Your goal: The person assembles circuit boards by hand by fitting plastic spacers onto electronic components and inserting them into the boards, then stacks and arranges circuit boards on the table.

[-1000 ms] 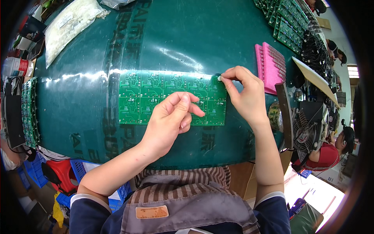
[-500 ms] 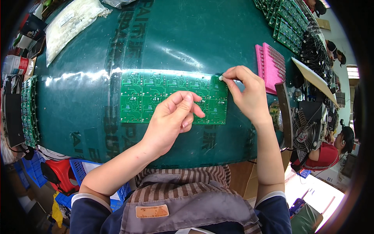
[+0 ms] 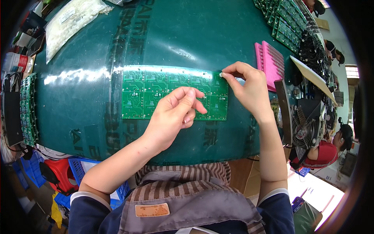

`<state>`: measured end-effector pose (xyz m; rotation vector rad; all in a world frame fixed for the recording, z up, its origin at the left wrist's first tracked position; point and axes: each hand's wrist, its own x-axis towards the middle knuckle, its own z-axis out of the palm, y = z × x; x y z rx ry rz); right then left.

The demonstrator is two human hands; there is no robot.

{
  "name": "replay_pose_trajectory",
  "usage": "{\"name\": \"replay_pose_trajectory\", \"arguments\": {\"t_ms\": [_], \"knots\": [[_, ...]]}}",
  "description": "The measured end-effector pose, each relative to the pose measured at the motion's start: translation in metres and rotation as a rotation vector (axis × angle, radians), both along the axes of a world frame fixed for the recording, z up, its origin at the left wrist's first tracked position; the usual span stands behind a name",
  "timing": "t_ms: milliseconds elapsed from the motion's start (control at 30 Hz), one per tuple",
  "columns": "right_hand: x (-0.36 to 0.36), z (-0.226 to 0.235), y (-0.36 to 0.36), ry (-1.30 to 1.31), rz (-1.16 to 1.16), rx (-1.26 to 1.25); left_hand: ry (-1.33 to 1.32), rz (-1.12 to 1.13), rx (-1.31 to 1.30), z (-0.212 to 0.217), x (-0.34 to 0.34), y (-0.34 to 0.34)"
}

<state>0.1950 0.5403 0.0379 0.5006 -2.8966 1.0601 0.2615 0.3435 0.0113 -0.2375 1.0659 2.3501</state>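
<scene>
A green circuit board panel (image 3: pixel 134 105), divided into several repeated sections, lies flat on the table before me. My right hand (image 3: pixel 251 91) is at its upper right corner, thumb and forefinger pinched on a small white plastic part (image 3: pixel 221 75). Whether that part touches the panel I cannot tell. Over the middle of the panel is my left hand (image 3: pixel 169 113), covering some of the lower sections. Its thumb presses against the forefinger and the other fingers curl loosely; anything between them is too hidden to make out.
The table (image 3: pixel 78 113) has a green cover. A clear bag of white pieces (image 3: pixel 70 27) lies far left. At right are pink foam (image 3: pixel 272 62) with rows of metal parts, stacked circuit boards (image 3: pixel 288 29) and a fan (image 3: pixel 304 130). More boards (image 3: pixel 28 109) stand left; a person in red (image 3: pixel 325 154) sits right.
The panel and table appear slightly higher in the picture. Both hands keep nearly the same pose, and the white part stays pinched at the panel's upper right corner.
</scene>
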Motion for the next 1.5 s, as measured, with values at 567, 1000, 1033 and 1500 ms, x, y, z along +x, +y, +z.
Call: {"name": "replay_pose_trajectory", "arguments": {"t_ms": [567,1000,1033,1500], "knots": [[0.002,0.005,0.007,0.037,0.051,0.041,0.069,-0.034,-0.115,0.001,0.000,0.010],[-0.072,0.021,0.128,0.116,-0.195,0.273,-0.003,-0.205,-0.098,0.004,-0.049,0.023],[-0.074,0.020,0.129,0.117,-0.194,0.270,-0.020,-0.253,-0.087,0.004,-0.052,0.020],[-0.066,0.034,0.088,0.173,-0.228,0.269,0.490,-0.741,-0.383,0.006,-0.059,-0.018]]}}
